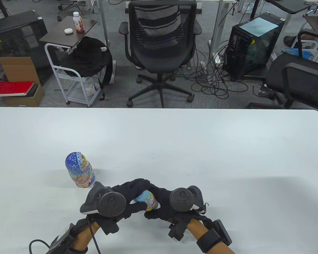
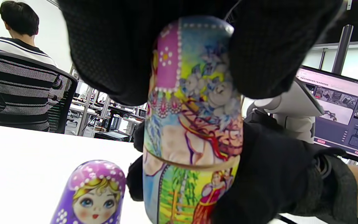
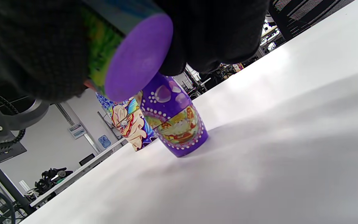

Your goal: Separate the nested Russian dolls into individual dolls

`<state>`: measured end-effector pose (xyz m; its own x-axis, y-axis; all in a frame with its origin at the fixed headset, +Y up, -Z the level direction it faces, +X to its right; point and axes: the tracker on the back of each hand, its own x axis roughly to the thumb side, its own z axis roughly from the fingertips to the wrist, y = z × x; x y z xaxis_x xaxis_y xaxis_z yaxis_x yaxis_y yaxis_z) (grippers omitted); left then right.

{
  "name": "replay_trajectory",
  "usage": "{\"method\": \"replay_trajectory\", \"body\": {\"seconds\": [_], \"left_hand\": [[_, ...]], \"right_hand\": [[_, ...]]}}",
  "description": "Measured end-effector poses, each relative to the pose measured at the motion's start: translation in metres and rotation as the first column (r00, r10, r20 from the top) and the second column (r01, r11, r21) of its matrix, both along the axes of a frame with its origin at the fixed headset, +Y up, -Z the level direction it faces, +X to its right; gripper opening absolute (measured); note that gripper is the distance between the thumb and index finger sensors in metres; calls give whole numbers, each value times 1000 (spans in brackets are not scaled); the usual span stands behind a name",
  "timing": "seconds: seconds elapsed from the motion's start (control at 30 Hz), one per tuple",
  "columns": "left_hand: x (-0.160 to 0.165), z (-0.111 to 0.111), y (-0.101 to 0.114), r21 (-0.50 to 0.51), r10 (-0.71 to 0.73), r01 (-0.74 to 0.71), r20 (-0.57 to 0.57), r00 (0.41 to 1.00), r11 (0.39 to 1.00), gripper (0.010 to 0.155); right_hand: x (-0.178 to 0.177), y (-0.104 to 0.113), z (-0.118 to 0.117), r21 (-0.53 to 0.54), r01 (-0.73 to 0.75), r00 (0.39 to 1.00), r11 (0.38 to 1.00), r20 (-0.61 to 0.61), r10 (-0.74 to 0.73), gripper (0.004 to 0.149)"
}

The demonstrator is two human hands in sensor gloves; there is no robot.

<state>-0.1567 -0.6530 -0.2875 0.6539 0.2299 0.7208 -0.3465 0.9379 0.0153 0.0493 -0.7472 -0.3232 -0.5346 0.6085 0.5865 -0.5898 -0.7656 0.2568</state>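
Observation:
Both hands hold one painted doll [image 1: 147, 200] just above the table near the front edge. My left hand [image 1: 133, 191] grips its upper half and my right hand [image 1: 160, 205] grips its lower half. In the left wrist view the doll [image 2: 194, 124] shows a closed seam, with my left fingers [image 2: 110, 46] over its top and my right hand [image 2: 275, 186] around its base. The right wrist view shows its purple underside [image 3: 135, 56]. A blue doll [image 1: 79, 170] stands at the left. A purple doll [image 2: 93, 193] stands close under the hands, hidden in the table view.
In the right wrist view the purple doll [image 3: 174, 121] stands in front of the blue doll [image 3: 129, 124]. The white table [image 1: 201, 148] stretches far and right. An office chair [image 1: 160, 39] stands beyond its far edge.

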Motion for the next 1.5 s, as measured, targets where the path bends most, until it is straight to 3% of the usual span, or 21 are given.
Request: {"method": "replay_trajectory", "body": {"seconds": [0.23, 0.5, 0.67, 0.8, 0.9, 1.07, 1.33, 1.5], "left_hand": [[0, 0, 1, -42, -21, 21, 2, 1000, 999, 72], [-3, -1, 3, -62, 34, -33, 17, 999, 998, 71], [-18, -8, 25, -40, 75, -75, -6, 997, 996, 70], [-34, -19, 47, -4, 23, -24, -130, 991, 1000, 70], [-42, -31, 51, 15, -139, 149, -277, 951, 989, 70], [-50, -53, 34, -67, -225, 217, -422, 878, 974, 69], [-54, -84, -10, -189, -325, 265, -479, 816, 945, 70], [-57, -97, -32, -224, -346, 268, -491, 800, 937, 69]], "right_hand": [[1, -1, -3, -64, 78, 997, 995, -3, -79, 102], [4, 8, -2, -35, 98, 995, 995, 15, -97, 102], [8, 20, -5, -60, 131, 991, 990, 34, -129, 104], [24, 17, -11, -10, 126, 988, 992, 95, -125, 103], [34, 9, -20, -47, 139, 982, 989, 134, -132, 100], [49, 1, -30, -185, 295, 950, 937, 162, -267, 97], [58, 10, -30, -145, 398, 909, 906, 200, -367, 89], [55, 10, -30, -147, 383, 917, 912, 180, -356, 87]]}}
